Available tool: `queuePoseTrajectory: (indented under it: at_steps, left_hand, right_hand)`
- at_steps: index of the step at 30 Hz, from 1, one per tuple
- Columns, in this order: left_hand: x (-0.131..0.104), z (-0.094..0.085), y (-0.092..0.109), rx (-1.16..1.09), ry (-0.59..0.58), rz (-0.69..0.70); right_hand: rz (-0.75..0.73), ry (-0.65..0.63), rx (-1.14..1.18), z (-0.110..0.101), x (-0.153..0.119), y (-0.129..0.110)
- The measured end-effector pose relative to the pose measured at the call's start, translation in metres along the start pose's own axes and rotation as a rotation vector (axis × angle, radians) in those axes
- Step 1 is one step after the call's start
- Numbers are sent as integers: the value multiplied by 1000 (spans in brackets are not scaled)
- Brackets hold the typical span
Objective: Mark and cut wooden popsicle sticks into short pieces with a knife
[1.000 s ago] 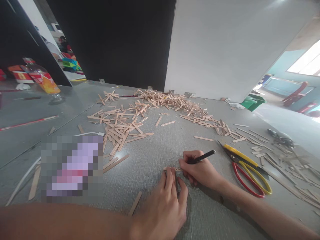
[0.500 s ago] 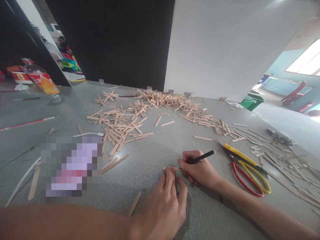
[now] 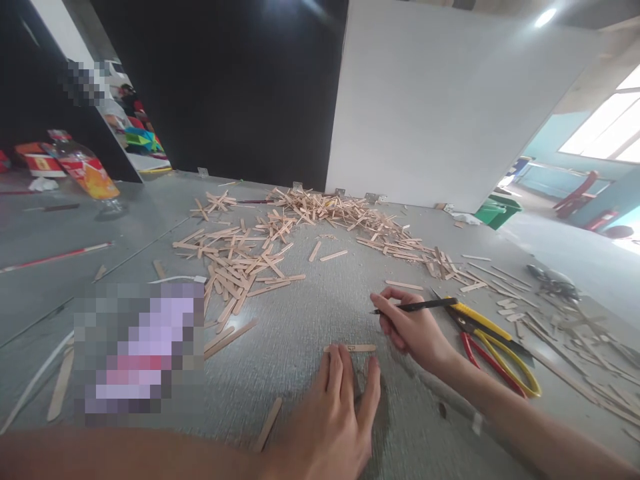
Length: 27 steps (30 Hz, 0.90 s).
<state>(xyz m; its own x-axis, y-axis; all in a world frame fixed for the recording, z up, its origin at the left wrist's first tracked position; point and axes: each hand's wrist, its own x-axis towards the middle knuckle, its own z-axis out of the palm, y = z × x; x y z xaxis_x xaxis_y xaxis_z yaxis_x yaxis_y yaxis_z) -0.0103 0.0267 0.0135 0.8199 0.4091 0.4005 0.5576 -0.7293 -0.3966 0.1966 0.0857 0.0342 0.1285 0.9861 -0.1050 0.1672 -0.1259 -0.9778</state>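
Observation:
Fingertips of my left hand (image 3: 336, 407) press on a short wooden stick (image 3: 364, 348) lying flat on the grey table; its thumb is spread away from the other fingers. Small dark marks show on that stick. My right hand (image 3: 411, 327) is pinched round a black pen (image 3: 425, 305), its tip pointing left, above the table and apart from the stick. Red-and-yellow handled pliers (image 3: 493, 347) lie right of my right hand, beside a yellow cutter (image 3: 480, 317).
Many loose wooden sticks (image 3: 240, 257) spread in an arc across the table. A blurred purple object (image 3: 155, 340) lies at left, near a white cable (image 3: 35, 377). An orange-labelled bottle (image 3: 87, 170) stands back left. Black and white panels (image 3: 415, 100) rise behind.
My right hand has lifted off the stick with the pen and moved up and right. The marked stick is now more exposed. My left thumb has spread slightly outward. The view has shifted slightly.

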Motion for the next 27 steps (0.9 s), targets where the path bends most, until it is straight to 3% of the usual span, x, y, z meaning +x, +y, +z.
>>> queuePoseTrajectory:
  at_steps: [2, 6, 12, 15, 19, 27]
  left_hand:
    - [0, 3, -1, -9, 13, 8]
    - [1, 13, -2, -46, 73, 17]
    - [1, 25, -4, -35, 187, 16]
    - [3, 27, -4, -3, 243, 28]
    - [4, 29, -5, -9, 245, 51]
    - [1, 19, -5, -47, 151, 16]
  right_hand:
    - [-71, 77, -110, -8, 6, -3]
    - [-253, 68, -390, -16, 11, 2]
    - [-252, -3, -594, -7, 5, 7]
    - [-291, -19, -671, -13, 8, 2]
    - [-320, 92, -1130, -39, 20, -10]
    - [14, 164, -1506, -126, 30, -21]
